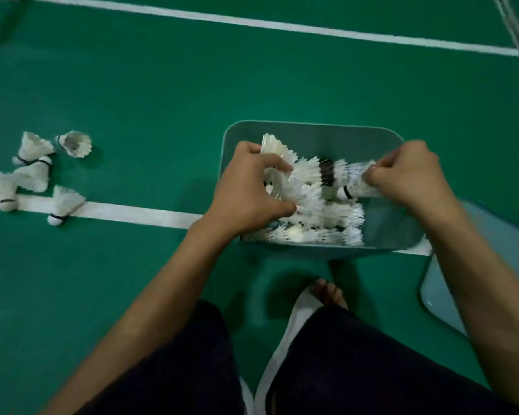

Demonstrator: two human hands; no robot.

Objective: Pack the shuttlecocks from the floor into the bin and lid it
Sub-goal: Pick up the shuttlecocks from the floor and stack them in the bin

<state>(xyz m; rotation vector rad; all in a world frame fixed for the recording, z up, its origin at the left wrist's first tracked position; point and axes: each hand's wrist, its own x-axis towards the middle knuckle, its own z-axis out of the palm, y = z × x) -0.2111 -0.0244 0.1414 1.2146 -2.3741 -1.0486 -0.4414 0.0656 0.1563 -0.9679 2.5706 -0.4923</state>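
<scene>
On the green court floor (150, 94), the left hand (249, 190) grips shuttlecocks (277, 148) at the bin (312, 126)'s left edge; the right hand (408, 172) pinches a black-banded shuttlecock (358, 190).

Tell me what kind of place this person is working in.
Most likely an indoor badminton court: green sports flooring, painted white court lines, and feather shuttlecocks lying loose near a bin.

Five floor shuttlecocks (33, 172), one bin (312, 126), one lid (504, 232).

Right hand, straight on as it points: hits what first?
Probably the pile of shuttlecocks in the bin; the right hand, gripping one shuttlecock, points down into it. Depth unclear.
</scene>
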